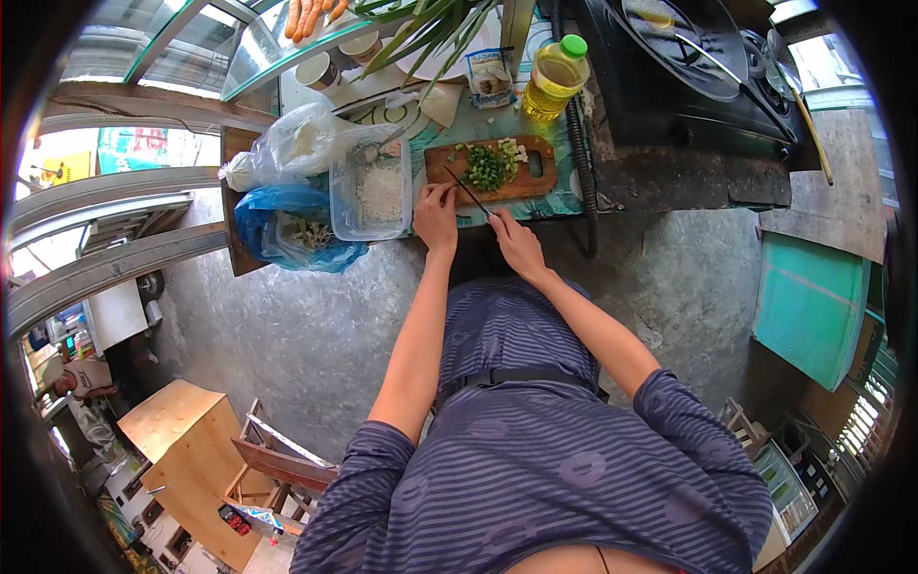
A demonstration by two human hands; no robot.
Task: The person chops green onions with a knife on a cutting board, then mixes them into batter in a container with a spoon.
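Note:
A wooden cutting board point(437, 161) lies near the front edge of the counter. Chopped green onions point(490, 168) are heaped on it, with paler pieces towards the handle end. My right hand point(519, 245) is closed round the handle of a knife point(468, 191), whose blade slants up and left over the board. At the board's left front corner, my left hand point(436, 218) has its fingers curled together beside the blade. Whatever its fingertips pinch, if anything, is too small to make out.
Left of the board stand a plastic container point(381, 196) of white powder, a blue plastic bag point(287, 225) and a clear bag point(304, 143). An oil bottle point(555, 81) and a small packet point(491, 78) stand behind it. A black stove point(660, 115) with a pan is at right.

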